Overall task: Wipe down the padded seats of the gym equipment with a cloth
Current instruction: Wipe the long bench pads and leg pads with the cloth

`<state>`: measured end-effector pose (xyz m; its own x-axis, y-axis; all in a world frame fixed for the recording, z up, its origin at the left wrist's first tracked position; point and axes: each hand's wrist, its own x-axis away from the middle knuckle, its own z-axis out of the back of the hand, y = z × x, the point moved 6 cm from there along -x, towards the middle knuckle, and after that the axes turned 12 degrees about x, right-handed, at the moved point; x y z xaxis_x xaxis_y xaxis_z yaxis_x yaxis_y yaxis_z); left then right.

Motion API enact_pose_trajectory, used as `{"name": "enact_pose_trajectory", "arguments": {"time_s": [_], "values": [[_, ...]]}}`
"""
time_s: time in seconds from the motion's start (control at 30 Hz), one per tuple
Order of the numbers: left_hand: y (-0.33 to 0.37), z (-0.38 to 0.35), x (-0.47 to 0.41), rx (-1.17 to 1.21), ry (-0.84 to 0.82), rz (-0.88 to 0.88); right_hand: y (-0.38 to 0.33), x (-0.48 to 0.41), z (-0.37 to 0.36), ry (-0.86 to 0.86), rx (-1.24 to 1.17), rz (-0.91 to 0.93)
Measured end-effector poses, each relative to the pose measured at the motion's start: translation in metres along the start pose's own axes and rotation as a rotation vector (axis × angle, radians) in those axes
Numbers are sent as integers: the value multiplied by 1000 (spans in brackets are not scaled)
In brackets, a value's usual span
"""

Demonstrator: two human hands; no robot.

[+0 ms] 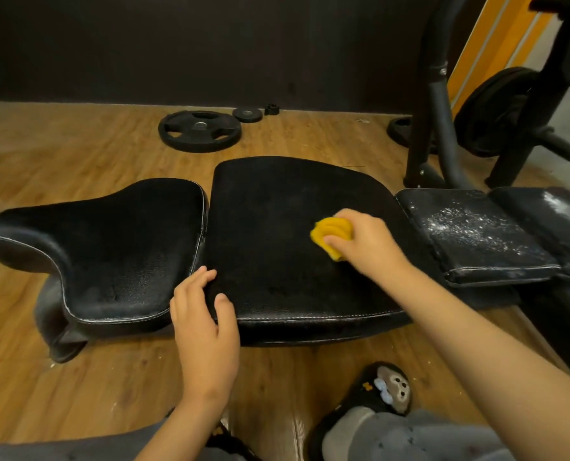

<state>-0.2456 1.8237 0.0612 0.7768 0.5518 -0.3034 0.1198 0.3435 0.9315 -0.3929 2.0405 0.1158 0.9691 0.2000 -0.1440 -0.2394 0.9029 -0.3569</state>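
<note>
Press down evenly through the right hand and sweep in overlapping strokes, probably working toward the white-speckled pad on the right. Grips the bunched yellow cloth, fingers curled round it, on the middle pad. Steady with the left hand, fingers loose, resting on that pad's near edge beside the seat pad.

The middle pad is black, grained, leather-like and mostly matt. The seat pad to its left is glossier, with pale stitching. The narrow pad to its right is cracked and flaking white. The yellow cloth on it looks soft. Beyond it are a shiny wood-look floor, a matt black weight plate and a smooth dark metal frame.
</note>
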Motion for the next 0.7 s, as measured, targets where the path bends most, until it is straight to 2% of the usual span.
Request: {"name": "enact_pose_trajectory", "arguments": {"time_s": [0.1, 0.2, 0.37, 0.5, 0.6, 0.7], "values": [[2, -1, 0, -16, -15, -17, 65, 0, 19, 60, 76, -196], [2, 0, 0, -45, -34, -33, 75, 8, 24, 73, 112, -265], [6, 1, -1, -106, -98, -34, -4, 53, 10, 16, 38, -84], [13, 7, -10, -229, -291, -42, -53, 89, 0, -107, -78, 57], [30, 15, -31, -414, -431, -126, -43, 94, 11, -184, -141, 40], [60, 12, -50, -463, -602, -162, -14, 97, 43, -177, -137, 17]]}}
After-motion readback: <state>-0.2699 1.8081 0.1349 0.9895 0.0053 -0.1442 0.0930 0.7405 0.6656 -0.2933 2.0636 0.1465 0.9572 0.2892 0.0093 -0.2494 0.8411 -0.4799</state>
